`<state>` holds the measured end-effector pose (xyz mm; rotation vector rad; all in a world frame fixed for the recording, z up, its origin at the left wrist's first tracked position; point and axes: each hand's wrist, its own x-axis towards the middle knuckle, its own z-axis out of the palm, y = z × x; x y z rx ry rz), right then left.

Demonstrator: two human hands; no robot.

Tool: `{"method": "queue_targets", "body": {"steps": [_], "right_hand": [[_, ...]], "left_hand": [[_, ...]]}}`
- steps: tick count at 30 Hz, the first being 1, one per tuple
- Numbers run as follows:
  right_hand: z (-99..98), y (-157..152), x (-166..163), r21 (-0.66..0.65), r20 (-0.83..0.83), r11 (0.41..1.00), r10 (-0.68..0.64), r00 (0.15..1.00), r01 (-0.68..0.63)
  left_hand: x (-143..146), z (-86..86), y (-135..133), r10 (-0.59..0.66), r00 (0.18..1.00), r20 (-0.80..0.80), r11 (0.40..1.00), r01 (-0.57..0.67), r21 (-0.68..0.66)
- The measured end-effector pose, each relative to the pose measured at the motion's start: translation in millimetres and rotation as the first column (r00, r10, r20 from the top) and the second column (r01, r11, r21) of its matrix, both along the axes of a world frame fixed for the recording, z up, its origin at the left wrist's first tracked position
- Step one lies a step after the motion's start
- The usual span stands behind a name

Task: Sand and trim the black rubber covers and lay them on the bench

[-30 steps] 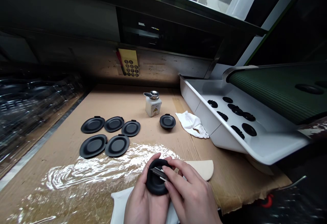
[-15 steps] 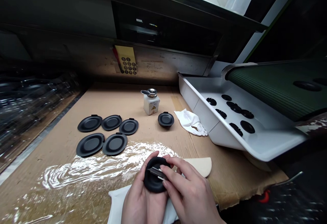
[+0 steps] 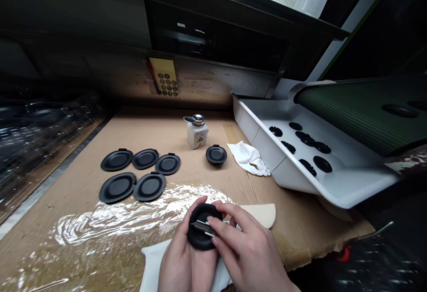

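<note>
In the lower middle, my left hand (image 3: pixel 182 256) cradles a round black dished part (image 3: pixel 200 239), its fingers curled around the rim. My right hand (image 3: pixel 250 247) pinches a small flat blade (image 3: pixel 203 226) between thumb and fingers. The pointed metal end of that blade lies over the dished middle of the part; whether it touches the surface I cannot tell. Some right fingertips rest at the part's far rim. Beneath both hands a white cloth (image 3: pixel 151 261) is spread, partly hidden by them.
Several black dished parts (image 3: pixel 116 187) lie at left, another (image 3: pixel 216 154) near a white pump bottle (image 3: pixel 197 134). A white glove (image 3: pixel 248 158) sits beside a white tray (image 3: pixel 293 183) holding black discs. A green conveyor (image 3: pixel 350 114) overhangs the tray. Clear film (image 3: pixel 83 225) covers the cardboard's front.
The blade has turned slightly against the black part. Both hands keep nearly the same place and the same hold.
</note>
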<state>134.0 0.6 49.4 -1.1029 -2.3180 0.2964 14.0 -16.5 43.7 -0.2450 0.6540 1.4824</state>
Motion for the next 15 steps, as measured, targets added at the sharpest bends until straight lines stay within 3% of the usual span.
{"method": "queue_targets", "body": {"steps": [6,11,15], "right_hand": [[4.4,0,5,-0.08,-0.046,0.997,-0.022,0.999,0.019],[2.9,30,40,0.015,0.094,0.959,-0.284,0.954,0.284],[0.0,56,62,0.063,0.176,0.926,-0.378,0.909,0.373]], "left_hand": [[1,3.0,1,-0.013,0.999,-0.031,1.0,0.013,0.014],[3,7.8,-2,-0.067,0.98,-0.186,0.996,0.075,0.04],[4,7.2,-3,-0.148,0.972,-0.181,0.986,0.159,0.051]]}}
